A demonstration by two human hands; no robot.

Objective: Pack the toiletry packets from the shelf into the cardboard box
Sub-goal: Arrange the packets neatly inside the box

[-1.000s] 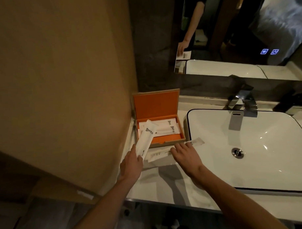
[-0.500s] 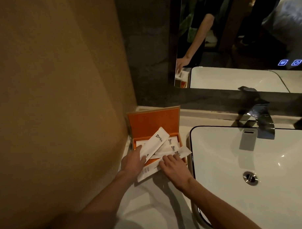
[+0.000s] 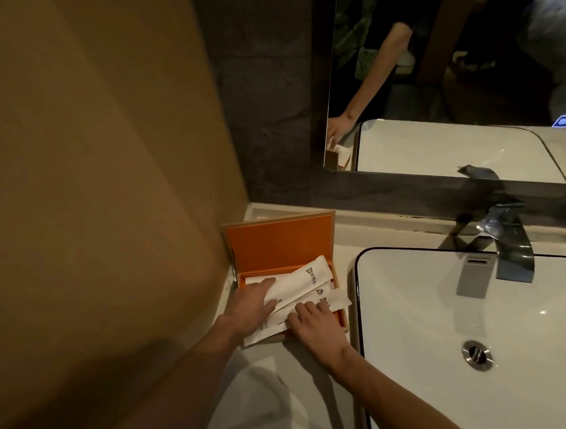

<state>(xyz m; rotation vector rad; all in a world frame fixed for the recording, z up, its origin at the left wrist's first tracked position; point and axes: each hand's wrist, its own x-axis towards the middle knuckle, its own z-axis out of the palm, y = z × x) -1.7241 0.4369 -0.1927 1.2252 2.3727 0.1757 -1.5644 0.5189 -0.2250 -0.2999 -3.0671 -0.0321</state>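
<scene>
Both hands' flat grip on white printed packets [image 3: 305, 282] over orange-lined box [image 3: 276, 246].

Premises: a bathroom, likely of a hotel. A white rectangular basin [image 3: 471, 320] with a dark rim is set in a pale counter [image 3: 281, 391], with a metal drain [image 3: 477, 355] at its centre and a flat chrome tap [image 3: 507, 254] behind it. A wall mirror [image 3: 447, 80] above carries a lit blue touch button [image 3: 563, 121]. White toiletry packets [image 3: 297, 284] lie in an orange-lined box [image 3: 276, 250] on the counter. Dark stone wall [image 3: 265, 102] behind, tan panel [image 3: 96, 156] at left.
</scene>
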